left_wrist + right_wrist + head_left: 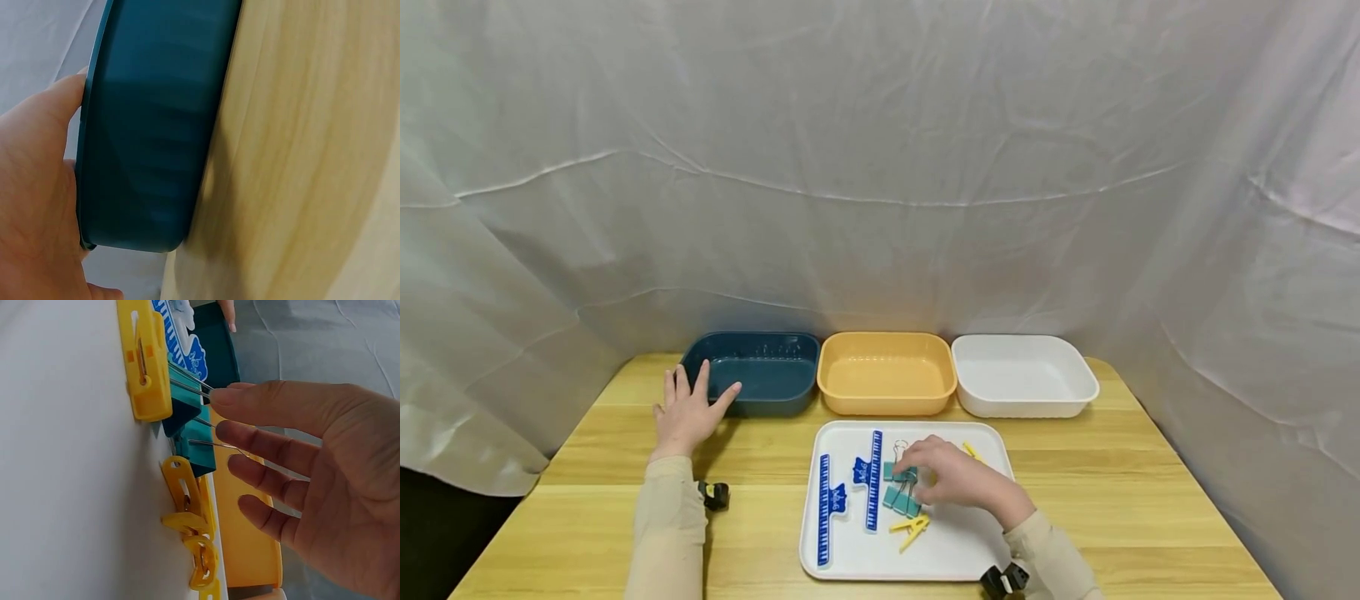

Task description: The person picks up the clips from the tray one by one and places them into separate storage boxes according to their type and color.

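My left hand [688, 419] lies with spread fingers over the left front rim of the dark blue bin [775, 407]; the left wrist view shows its thumb at the rim. My right hand [962, 477] is over two teal binder clips, the front clip [901, 502] and the back clip [891, 472], lying on the white tray [958, 567]. In the right wrist view the right thumb [269, 403] is right at a wire handle of the nearer teal clip [182, 406], with the fingers apart from the thumb. A yellow clothespin [910, 528] lies in front of the clips.
Left on the tray lie two blue piano-key clips, one [823, 512] nearer and one [873, 483] farther. More yellow clothespins [181, 487] lie beyond the binder clips. A yellow bin [887, 406] and a white bin [1030, 408] stand right of the dark blue one, before a grey curtain.
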### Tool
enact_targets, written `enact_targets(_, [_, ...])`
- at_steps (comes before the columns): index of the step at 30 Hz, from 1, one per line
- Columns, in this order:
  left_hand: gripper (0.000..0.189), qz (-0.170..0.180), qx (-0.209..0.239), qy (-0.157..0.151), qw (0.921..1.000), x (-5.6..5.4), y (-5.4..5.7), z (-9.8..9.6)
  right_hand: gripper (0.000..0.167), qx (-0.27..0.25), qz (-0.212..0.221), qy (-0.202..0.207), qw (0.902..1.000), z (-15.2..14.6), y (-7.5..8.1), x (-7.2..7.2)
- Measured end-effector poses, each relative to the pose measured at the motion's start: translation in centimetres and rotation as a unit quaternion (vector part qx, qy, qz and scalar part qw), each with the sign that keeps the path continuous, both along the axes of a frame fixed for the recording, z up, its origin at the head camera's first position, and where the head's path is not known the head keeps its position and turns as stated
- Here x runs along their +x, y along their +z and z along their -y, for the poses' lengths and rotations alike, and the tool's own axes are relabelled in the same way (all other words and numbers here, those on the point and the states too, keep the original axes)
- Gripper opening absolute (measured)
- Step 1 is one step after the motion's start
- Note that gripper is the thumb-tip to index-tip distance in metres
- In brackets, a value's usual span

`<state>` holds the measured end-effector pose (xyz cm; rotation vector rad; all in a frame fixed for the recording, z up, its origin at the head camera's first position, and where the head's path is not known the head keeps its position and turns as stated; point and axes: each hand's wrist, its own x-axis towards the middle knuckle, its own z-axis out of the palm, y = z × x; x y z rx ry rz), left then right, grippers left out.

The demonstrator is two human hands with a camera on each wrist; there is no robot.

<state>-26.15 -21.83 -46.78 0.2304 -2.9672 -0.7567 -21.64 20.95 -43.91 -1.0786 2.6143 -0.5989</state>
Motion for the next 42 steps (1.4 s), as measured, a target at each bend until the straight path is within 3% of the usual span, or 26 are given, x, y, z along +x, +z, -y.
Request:
enact_targets(15, [0.093,0.002,-0.001,-0.003,1.0,0.0,0.2,0.1,0.064,0.046,-0.023,0.018,0.9985,0.4,-0.6,0.7])
enact_targets(30, [0.093,0.003,0.011,-0.005,0.9999,0.1,0.0,0.1,0.063,0.055,-0.056,-0.006,0.9969,0.4,-1.2,0.6])
enact_targets(42, [0.092,0.001,0.005,-0.002,1.0,0.1,0.0,0.1,0.066,0.064,-0.063,0.003,0.9959,0.1,-0.9,0.8])
